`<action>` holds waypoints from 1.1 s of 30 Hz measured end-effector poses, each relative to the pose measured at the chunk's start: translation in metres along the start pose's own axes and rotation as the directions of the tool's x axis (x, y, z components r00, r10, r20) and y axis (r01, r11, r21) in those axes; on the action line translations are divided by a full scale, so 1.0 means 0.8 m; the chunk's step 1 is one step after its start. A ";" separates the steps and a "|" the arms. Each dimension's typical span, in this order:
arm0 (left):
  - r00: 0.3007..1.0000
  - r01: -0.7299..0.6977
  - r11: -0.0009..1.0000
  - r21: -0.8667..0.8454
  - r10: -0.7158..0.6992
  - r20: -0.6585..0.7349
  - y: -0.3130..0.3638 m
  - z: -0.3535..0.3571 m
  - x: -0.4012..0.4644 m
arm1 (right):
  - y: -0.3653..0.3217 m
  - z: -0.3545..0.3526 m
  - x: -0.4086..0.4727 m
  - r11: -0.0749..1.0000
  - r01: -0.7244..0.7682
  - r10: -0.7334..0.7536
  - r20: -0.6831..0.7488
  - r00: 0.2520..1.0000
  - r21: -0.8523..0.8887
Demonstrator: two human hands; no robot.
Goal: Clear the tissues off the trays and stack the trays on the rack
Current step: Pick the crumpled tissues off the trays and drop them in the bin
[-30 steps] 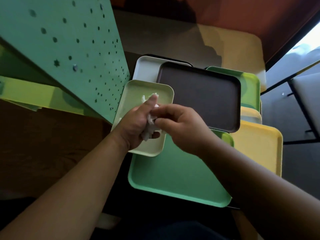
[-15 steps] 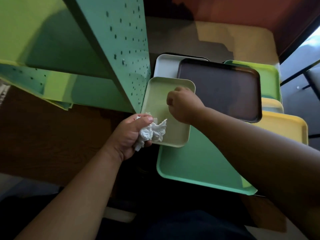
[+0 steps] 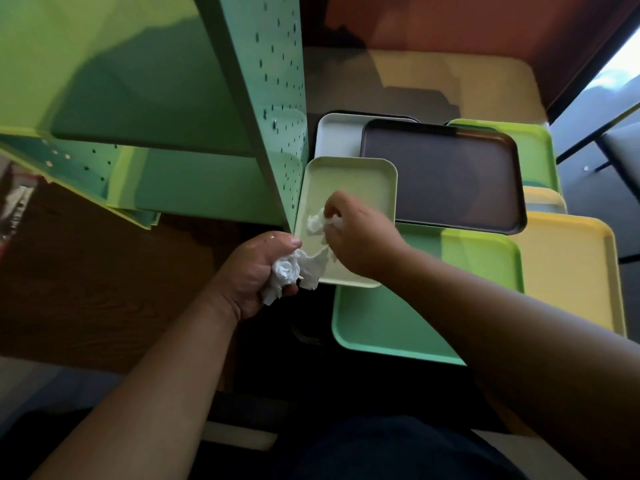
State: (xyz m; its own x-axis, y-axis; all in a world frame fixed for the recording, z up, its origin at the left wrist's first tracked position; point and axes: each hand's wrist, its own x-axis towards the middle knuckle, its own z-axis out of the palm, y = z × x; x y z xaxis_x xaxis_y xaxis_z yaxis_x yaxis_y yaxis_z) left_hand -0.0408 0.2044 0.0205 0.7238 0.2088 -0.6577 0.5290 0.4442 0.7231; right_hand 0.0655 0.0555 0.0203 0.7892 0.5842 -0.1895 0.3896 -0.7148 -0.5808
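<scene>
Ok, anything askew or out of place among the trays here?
The trays overlap at mixed angles rather than in a neat stack. The pale green tray lies tilted across the green tray beside the dark brown tray. Crumpled tissue is on it.

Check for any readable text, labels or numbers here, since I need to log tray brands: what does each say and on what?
None can be read.
Trays, such as the pale green tray and brown tray: no print shows.
Rack: only punched holes, no writing.
Striped object at the left edge: too blurred to tell.
</scene>
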 end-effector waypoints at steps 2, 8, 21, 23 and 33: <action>0.998 0.015 1.000 0.001 -0.015 0.055 -0.001 0.012 -0.004 | -0.003 -0.029 -0.027 0.976 -0.020 0.048 -0.123 0.991 0.219; 0.941 0.140 0.969 -0.203 -0.066 0.333 0.001 0.106 -0.007 | 0.012 -0.078 -0.119 0.871 0.067 0.095 -0.301 0.949 0.487; 0.686 0.363 0.926 0.108 -0.343 0.642 -0.116 0.479 -0.075 | 0.224 -0.126 -0.317 0.874 -0.042 0.438 -0.748 0.498 0.484; 0.700 0.369 0.911 0.183 -0.402 0.590 -0.159 0.514 -0.075 | 0.275 -0.130 -0.348 0.864 -0.092 0.474 -0.737 0.482 0.496; 0.768 0.405 0.707 0.580 -0.607 0.203 -0.418 0.631 -0.097 | 0.483 -0.055 -0.523 0.581 -0.513 0.809 -0.376 0.452 0.632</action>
State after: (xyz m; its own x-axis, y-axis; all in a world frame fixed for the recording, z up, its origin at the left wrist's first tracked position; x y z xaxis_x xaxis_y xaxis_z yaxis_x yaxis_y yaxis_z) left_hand -0.0498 -0.4003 -0.0637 0.3247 -0.2867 -0.9013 0.9241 -0.1071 0.3669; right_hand -0.0934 -0.4821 -0.0899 0.8504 -0.4586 -0.2580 -0.4789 -0.4714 -0.7406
